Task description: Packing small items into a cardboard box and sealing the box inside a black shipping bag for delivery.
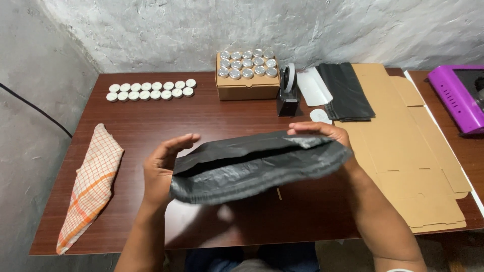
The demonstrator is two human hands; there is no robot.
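Grey bag point(257, 166) lies w/ long axis left-right, mouth open; left hand point(164, 163) cups its left end, fingers half-spread; right hand point(322, 133) pinches its right lip.

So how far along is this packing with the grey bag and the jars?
Laid out already: lidded jars on a closed cardboard box, white lids in two rows, flat cardboard unfolded. In hand: the left hand and right hand hold a grey mailer bag with its mouth open, apparently empty. Left: nothing bagged that I can see; spare bags untouched.

Two bare forearms, sleeveless to the elbows, blue trousers below
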